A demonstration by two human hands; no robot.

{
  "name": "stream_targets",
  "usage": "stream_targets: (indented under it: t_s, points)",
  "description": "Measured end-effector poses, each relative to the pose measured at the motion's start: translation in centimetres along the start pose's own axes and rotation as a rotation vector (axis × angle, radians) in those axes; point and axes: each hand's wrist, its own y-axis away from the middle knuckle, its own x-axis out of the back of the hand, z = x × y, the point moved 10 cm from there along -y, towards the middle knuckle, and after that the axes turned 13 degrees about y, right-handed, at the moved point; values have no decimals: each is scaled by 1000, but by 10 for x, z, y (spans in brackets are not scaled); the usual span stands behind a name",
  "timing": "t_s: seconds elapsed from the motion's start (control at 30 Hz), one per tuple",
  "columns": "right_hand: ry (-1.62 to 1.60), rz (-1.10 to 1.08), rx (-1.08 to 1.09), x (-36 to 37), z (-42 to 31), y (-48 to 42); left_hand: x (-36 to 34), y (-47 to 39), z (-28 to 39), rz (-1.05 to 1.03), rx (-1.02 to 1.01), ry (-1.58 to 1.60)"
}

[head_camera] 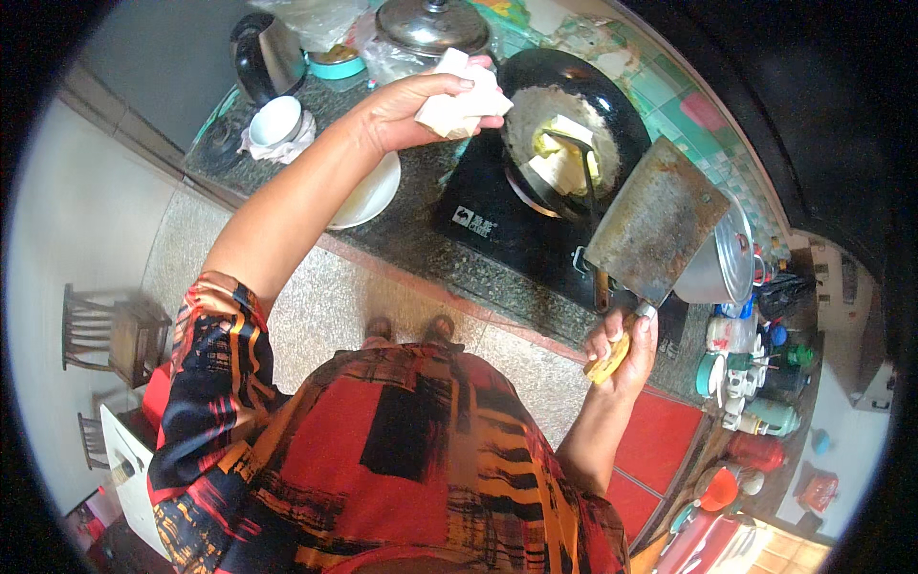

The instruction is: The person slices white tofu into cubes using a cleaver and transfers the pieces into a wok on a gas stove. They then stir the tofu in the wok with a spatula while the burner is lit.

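Observation:
Several white blocks that look like tofu lie in my left hand, just left of a black wok. My right hand grips the yellow handle of a cleaver, whose broad, stained blade points up over the hob's right side. Inside the wok, more white pieces sit in a yellowish liquid, with the dark spatula resting among them. The wok stands on a black gas hob with a flame-like glow under its rim.
A white plate lies below my left forearm. Behind it are a white bowl on a cloth, an electric kettle and a metal lid. A large metal pot stands beyond the cleaver, near bottles and containers.

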Motion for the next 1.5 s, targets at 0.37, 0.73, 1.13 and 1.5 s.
stream_targets:
  t_s: [0.37,0.73,1.13,1.5]
  points:
    - [19,112,27,69,-15,5,19,-103,-51,298,345,-439]
    - [-86,171,17,117,-17,-11,32,-187,-74,138,418,-2368]
    - [-36,212,3,117,-14,-13,-79,-142,33,396,-668,-2286]
    - [0,-55,73,34,-5,-31,-22,52,138,681,-677,-1858]
